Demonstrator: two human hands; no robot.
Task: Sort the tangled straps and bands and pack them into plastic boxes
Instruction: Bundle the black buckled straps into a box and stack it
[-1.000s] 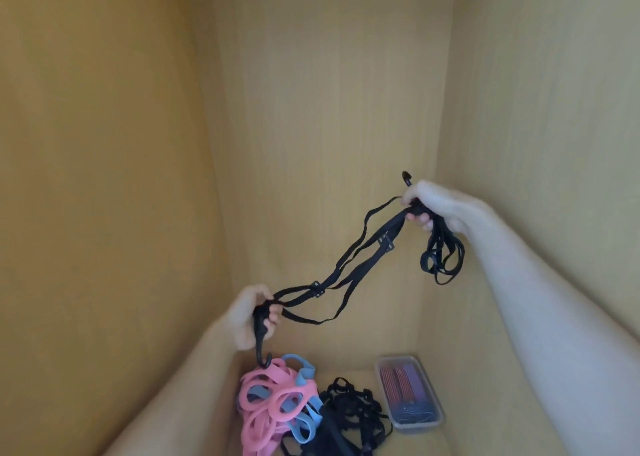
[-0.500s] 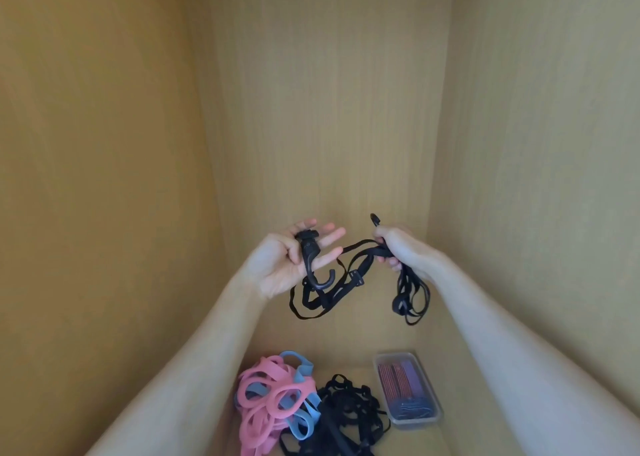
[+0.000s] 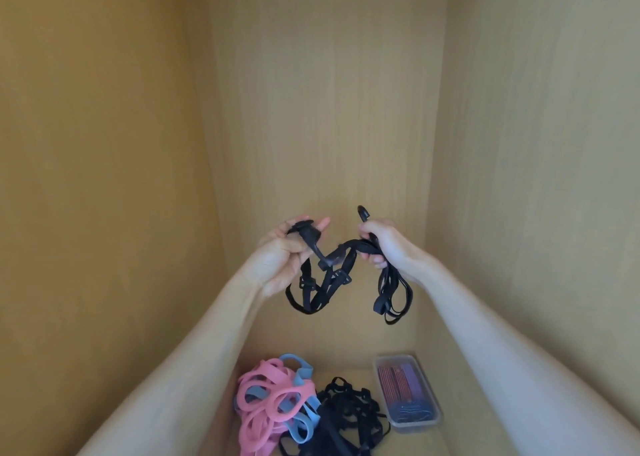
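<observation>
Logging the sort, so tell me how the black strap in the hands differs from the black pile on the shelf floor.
The held strap hangs in the air between the left hand and right hand; the black pile lies untouched on the floor. The held strap droops in a few loose loops; the black pile is a dense tangle against the pink and blue bands. Both are narrow and black.

From my feed, the pale wooden floor (image 3: pixel 415 445) of this boxed-in compartment carries three things. A heap of pink and blue bands (image 3: pixel 273 403) lies at its left, touching a tangle of black straps (image 3: pixel 346 417) in the middle. A clear plastic box (image 3: pixel 417 425) holding reddish and dark straps sits just right of the tangle.
</observation>
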